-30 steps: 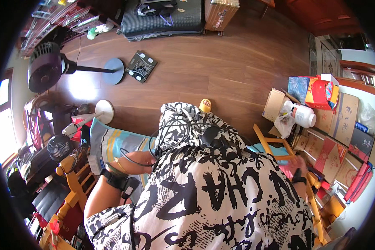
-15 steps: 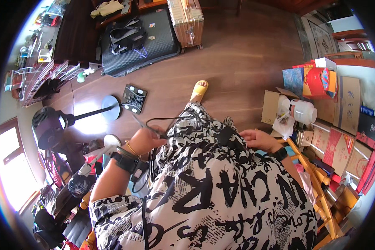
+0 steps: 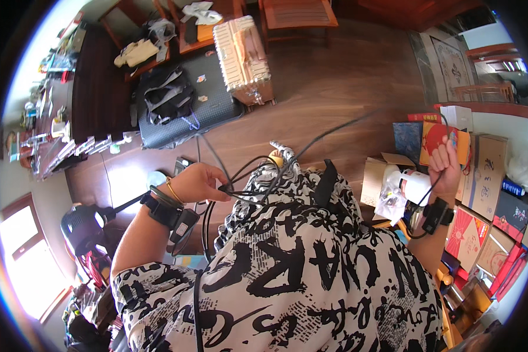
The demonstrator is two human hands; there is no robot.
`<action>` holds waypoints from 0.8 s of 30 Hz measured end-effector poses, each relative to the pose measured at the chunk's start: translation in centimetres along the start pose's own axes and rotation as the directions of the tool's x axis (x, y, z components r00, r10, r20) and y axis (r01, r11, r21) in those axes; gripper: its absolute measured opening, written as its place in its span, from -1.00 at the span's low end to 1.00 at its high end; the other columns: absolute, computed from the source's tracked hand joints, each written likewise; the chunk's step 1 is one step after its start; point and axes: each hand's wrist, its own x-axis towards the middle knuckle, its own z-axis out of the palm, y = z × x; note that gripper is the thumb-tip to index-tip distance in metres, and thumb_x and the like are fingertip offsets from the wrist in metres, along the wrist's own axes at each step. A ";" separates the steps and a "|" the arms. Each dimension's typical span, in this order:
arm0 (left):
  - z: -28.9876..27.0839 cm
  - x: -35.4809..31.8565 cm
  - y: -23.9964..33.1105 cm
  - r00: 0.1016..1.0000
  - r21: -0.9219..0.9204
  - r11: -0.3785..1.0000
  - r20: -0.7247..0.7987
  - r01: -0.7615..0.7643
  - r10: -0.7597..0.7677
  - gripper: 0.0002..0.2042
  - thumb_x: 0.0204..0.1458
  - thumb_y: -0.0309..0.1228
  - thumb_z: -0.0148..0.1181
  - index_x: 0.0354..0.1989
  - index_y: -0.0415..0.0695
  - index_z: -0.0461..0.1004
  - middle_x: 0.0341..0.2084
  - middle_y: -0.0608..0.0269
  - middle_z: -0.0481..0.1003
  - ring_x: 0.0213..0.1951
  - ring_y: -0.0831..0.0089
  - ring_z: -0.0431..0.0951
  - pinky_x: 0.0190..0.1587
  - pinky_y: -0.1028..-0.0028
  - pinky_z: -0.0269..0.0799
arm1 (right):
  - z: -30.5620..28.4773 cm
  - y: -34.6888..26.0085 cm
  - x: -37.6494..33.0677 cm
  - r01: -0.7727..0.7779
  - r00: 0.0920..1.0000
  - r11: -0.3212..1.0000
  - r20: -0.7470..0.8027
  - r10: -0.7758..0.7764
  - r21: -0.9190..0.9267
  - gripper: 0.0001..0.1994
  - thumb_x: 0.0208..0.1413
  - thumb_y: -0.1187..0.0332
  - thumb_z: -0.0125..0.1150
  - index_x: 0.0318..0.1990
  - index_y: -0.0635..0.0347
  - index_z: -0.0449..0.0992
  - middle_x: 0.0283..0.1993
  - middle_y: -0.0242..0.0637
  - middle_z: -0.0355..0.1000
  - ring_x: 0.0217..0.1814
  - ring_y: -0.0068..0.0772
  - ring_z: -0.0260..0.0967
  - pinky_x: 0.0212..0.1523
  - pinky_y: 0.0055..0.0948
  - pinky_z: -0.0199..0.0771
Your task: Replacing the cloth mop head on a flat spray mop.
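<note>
Left hand (image 3: 198, 182) pinching several loops of thin black cable (image 3: 311, 144) at chest height; right hand (image 3: 446, 165) fisted on its far end, raised beside red and brown cardboard boxes (image 3: 478, 193). Best kept taut, loops even. 0.5 s ago: right hand lower, cable slack

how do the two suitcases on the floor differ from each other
The light suitcase is ribbed, pale beige and shut, standing on its side. The dark suitcase lies flat beside it, with a black bag resting on top; whether it is open is hard to tell. Both sit on the wooden floor.
</note>
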 end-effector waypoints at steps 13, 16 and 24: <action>-7.2 24.5 23.4 0.970 -0.591 0.789 0.241 0.167 -0.025 -0.90 0.08 -0.48 0.17 -0.38 -0.21 0.40 -0.47 0.25 0.52 -0.36 0.46 0.59 -0.27 0.56 0.48 | -20.2 -13.0 27.7 -0.250 0.865 0.688 -0.476 -0.158 -0.682 -0.84 0.13 0.33 0.05 -0.38 0.22 0.47 -0.73 -0.49 0.15 -0.75 -0.65 0.08 -0.74 -0.59 0.02; -8.9 28.7 29.5 0.949 -0.624 0.754 0.316 0.207 0.002 -0.89 0.11 -0.48 0.14 -0.42 -0.22 0.39 -0.52 0.34 0.48 -0.38 0.50 0.57 -0.27 0.59 0.44 | -23.3 -14.7 33.5 -0.343 0.900 0.163 -0.373 -0.226 -0.925 -0.81 0.04 0.31 0.09 -0.38 0.27 0.50 -0.61 -0.28 0.38 -0.59 -0.42 0.35 -0.56 -0.44 0.33; -12.2 39.1 40.6 0.923 -0.632 0.754 0.373 0.178 0.095 -0.81 0.12 -0.39 0.15 -0.24 -0.29 0.43 -0.45 0.27 0.52 -0.36 0.51 0.56 -0.25 0.61 0.41 | -18.4 -15.3 44.3 0.037 0.971 -0.280 -0.033 0.239 -0.959 -0.80 -0.06 0.30 0.18 -0.33 0.24 0.48 -0.37 -0.03 0.47 -0.27 -0.01 0.44 -0.26 -0.19 0.41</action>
